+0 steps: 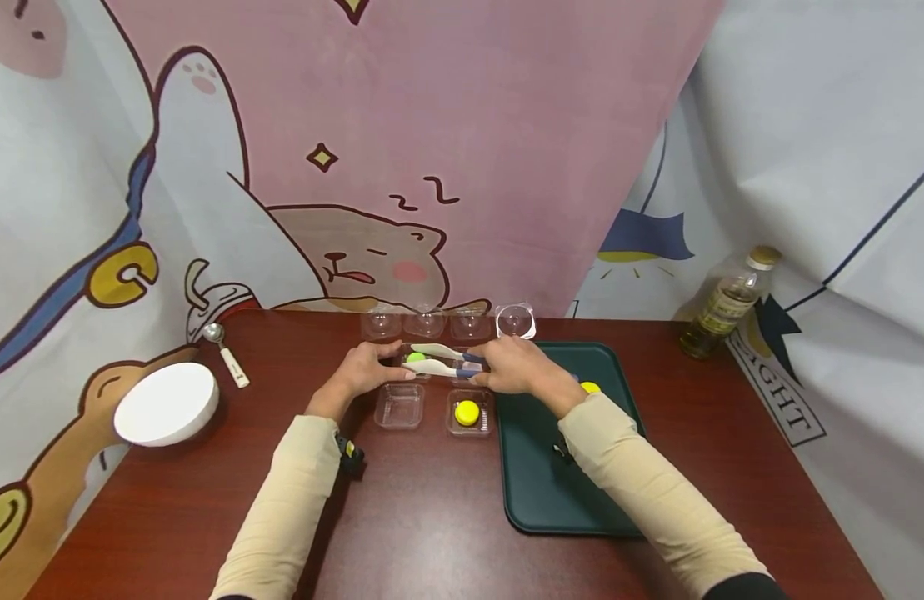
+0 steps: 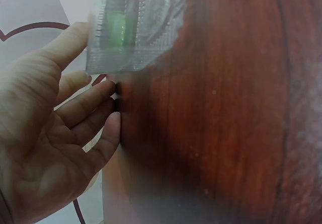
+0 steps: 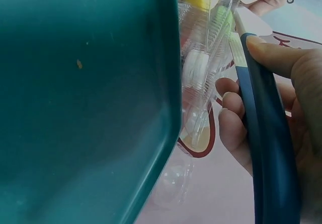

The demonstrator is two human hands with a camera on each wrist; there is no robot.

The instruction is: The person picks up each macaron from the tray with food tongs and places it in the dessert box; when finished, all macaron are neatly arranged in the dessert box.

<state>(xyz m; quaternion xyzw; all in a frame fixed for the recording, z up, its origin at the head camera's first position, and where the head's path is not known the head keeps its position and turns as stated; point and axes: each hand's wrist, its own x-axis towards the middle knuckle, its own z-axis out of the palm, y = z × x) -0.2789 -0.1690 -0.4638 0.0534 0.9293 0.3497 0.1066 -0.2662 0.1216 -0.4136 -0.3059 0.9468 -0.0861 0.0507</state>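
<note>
My right hand (image 1: pixel 516 365) grips a pair of tongs (image 3: pixel 269 133) with dark blue handles and pale tips. In the head view the tips lie on either side of a green round piece (image 1: pixel 416 357), which looks like a macaron, in a clear plastic box. Around the left side of that box (image 2: pixel 146 58) my left hand (image 1: pixel 366 369) holds with thumb and finger, its other fingers loosely bent near the table. Nearer to me, a yellow macaron (image 1: pixel 466 412) sits in another clear box (image 1: pixel 456 427), beside a clear box (image 1: pixel 399 407) with nothing visible in it.
A dark green tray (image 1: pixel 540 500) lies under my right forearm, with a yellow piece (image 1: pixel 590 387) on it. Several clear lids (image 1: pixel 471 323) line the back edge. A white bowl (image 1: pixel 167 404) and a scoop (image 1: pixel 227 356) are at left; an oil bottle (image 1: pixel 724 308) stands at right.
</note>
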